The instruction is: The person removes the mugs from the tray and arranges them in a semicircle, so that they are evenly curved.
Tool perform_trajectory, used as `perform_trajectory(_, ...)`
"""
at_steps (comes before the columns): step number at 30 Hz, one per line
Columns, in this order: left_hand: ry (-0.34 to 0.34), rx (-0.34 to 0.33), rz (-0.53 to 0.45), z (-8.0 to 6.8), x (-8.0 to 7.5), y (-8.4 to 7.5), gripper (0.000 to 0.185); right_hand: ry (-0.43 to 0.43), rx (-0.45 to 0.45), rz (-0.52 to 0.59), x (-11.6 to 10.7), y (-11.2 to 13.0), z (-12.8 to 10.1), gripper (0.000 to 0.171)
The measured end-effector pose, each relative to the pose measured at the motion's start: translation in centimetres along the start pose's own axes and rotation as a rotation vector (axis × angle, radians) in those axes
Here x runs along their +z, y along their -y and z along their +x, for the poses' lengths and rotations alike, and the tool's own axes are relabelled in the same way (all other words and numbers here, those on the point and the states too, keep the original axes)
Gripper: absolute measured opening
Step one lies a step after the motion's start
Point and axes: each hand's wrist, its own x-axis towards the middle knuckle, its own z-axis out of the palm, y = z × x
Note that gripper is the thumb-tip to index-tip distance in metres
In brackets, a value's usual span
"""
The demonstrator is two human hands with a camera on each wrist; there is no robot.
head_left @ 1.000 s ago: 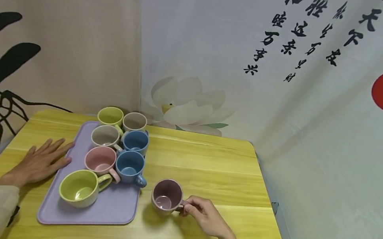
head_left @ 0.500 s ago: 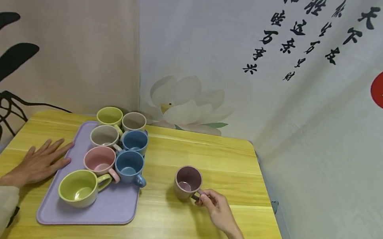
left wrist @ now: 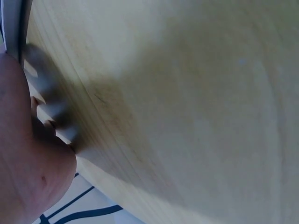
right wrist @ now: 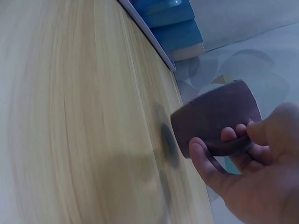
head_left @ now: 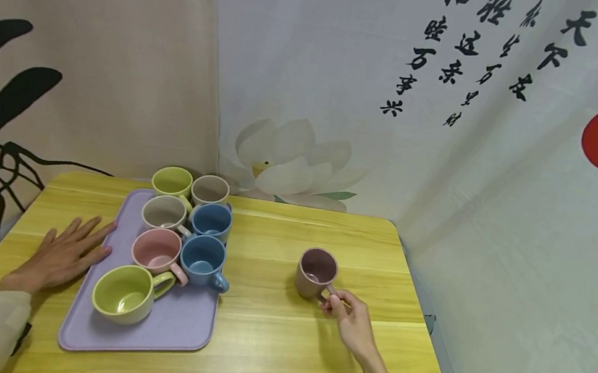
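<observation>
A: Who is at far left?

B: A person's left hand, palm down on a wooden table, fingers spread, with thumb and forefinger meeting the edge of a lilac tray.

A: And on the tray?

B: Cups in two columns. Nearest stands a wide green cup; behind it come a pink cup, a grey cup and a smaller green cup. The right column runs from a near blue cup through a far blue cup to a beige cup (the bases of the farthest pair are hidden).

A: The focus, then?

B: The purple mug — right of the tray and well apart from it, mouth up. Just beyond, the right hand pinches its handle between thumb and curled fingers.

A: Which step is this?

B: By all appearances, carrying one mug apart from the group. Its base seems just above the wood, judging by the shadow in the right wrist view.

A: What does the next move call for?

B: Most likely a level lowering — base flat on the table before the pinch loosens, left hand steady at the tray.
</observation>
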Motion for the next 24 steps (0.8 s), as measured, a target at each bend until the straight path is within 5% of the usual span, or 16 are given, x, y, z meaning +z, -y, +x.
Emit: perform_trajectory(24, -0.023, -0.002, 0.001, 0.0, 0.2, -0.1, 0.076, -0.458, 0.168, 0.165, -2.7, -1.3, -0.7, 0.025)
